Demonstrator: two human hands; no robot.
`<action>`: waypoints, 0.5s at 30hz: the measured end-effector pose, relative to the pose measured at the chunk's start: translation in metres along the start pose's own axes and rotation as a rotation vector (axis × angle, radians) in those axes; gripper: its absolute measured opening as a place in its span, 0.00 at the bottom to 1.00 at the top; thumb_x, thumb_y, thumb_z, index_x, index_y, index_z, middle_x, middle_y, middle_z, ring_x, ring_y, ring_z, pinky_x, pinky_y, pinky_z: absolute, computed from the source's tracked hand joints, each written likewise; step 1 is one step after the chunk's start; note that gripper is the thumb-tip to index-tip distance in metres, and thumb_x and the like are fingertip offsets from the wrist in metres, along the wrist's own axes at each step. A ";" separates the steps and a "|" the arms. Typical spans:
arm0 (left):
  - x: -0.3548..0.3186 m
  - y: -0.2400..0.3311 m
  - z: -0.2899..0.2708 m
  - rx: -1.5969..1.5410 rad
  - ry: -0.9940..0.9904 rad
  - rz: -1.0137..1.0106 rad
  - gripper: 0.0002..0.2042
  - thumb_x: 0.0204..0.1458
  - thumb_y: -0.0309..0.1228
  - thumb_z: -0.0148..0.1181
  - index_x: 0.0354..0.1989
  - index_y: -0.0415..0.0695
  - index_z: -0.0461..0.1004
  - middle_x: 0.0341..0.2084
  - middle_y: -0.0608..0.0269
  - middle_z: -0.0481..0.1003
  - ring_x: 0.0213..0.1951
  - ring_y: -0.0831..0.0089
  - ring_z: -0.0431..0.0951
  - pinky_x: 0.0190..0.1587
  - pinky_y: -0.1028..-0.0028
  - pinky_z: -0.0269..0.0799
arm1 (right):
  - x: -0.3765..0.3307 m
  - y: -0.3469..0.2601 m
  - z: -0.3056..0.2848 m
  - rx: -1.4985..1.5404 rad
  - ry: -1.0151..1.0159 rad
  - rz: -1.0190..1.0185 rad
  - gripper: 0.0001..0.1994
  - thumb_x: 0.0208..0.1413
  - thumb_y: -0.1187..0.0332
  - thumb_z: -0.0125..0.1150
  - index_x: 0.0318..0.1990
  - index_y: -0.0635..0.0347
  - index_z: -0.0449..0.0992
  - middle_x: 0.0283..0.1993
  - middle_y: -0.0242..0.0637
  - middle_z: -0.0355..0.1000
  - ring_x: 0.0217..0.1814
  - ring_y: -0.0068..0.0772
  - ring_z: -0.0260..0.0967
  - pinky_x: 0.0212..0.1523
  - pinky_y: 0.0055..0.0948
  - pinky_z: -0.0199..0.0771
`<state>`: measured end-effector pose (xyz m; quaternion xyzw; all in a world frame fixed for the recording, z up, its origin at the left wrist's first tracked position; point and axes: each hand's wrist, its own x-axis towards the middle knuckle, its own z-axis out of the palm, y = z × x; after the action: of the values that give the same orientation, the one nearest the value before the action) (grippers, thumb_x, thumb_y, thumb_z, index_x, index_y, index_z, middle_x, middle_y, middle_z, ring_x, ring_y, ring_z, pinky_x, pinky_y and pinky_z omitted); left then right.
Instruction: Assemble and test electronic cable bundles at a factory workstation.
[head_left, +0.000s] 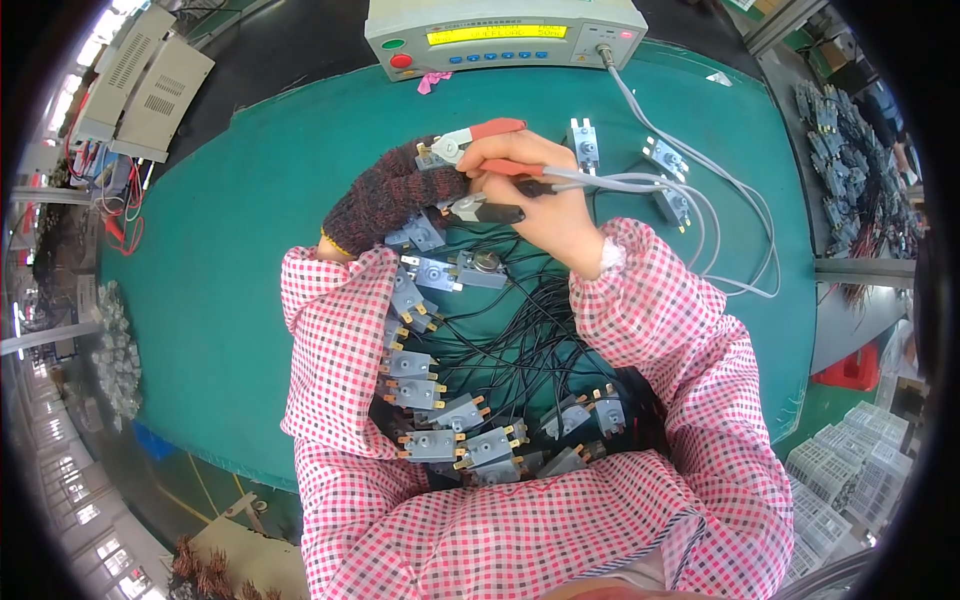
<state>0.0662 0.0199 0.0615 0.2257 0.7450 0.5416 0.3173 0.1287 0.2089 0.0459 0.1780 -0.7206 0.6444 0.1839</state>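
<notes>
My left hand (385, 205), in a dark knitted glove, is closed around a small grey switch-like part (428, 158), mostly hidden by the fingers. My bare right hand (550, 210) meets it and grips test-lead clips. A red-sleeved alligator clip (497, 128) points at the part's upper end. Below it, a black-sleeved clip (496, 211) lies by the gloved fingers. A red grip (512, 168) on a grey lead passes under my right fingers. Many similar grey parts (415, 392) with metal tabs and black wires (530, 330) lie between my forearms.
At the back stands a tester (505, 40) with a lit yellow display; its grey cable (690, 155) loops over the green mat (230, 300). Three loose grey parts, one of them a switch (583, 145), lie right of my hands. White crates (850, 460) stand at the lower right.
</notes>
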 end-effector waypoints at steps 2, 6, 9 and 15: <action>0.000 -0.001 0.001 -0.019 0.011 0.034 0.13 0.49 0.29 0.57 0.44 0.43 0.75 0.43 0.56 0.72 0.39 0.66 0.76 0.41 0.72 0.71 | -0.001 0.000 0.000 0.016 -0.009 0.029 0.09 0.44 0.82 0.55 0.34 0.64 0.76 0.34 0.37 0.71 0.34 0.25 0.70 0.36 0.22 0.71; 0.003 0.003 0.000 -0.127 -0.001 -0.067 0.15 0.50 0.33 0.58 0.45 0.40 0.73 0.40 0.58 0.74 0.37 0.72 0.76 0.40 0.74 0.70 | -0.001 -0.001 0.001 0.010 -0.006 0.050 0.10 0.43 0.81 0.55 0.34 0.63 0.77 0.35 0.37 0.71 0.34 0.25 0.70 0.36 0.22 0.71; 0.001 0.003 0.000 -0.072 0.021 -0.028 0.18 0.49 0.36 0.58 0.46 0.38 0.72 0.37 0.60 0.76 0.37 0.75 0.75 0.39 0.74 0.70 | -0.001 -0.001 0.002 -0.011 -0.010 0.024 0.10 0.43 0.81 0.56 0.35 0.63 0.77 0.35 0.37 0.71 0.34 0.26 0.70 0.36 0.23 0.71; 0.007 0.002 0.000 -0.098 -0.004 -0.022 0.18 0.50 0.36 0.58 0.46 0.38 0.72 0.36 0.61 0.76 0.36 0.75 0.75 0.39 0.75 0.70 | 0.000 -0.002 -0.002 -0.003 0.002 0.017 0.09 0.43 0.81 0.56 0.34 0.63 0.77 0.35 0.37 0.71 0.35 0.27 0.69 0.37 0.24 0.71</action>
<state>0.0619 0.0252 0.0616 0.2027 0.7193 0.5735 0.3357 0.1302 0.2109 0.0480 0.1708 -0.7229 0.6449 0.1796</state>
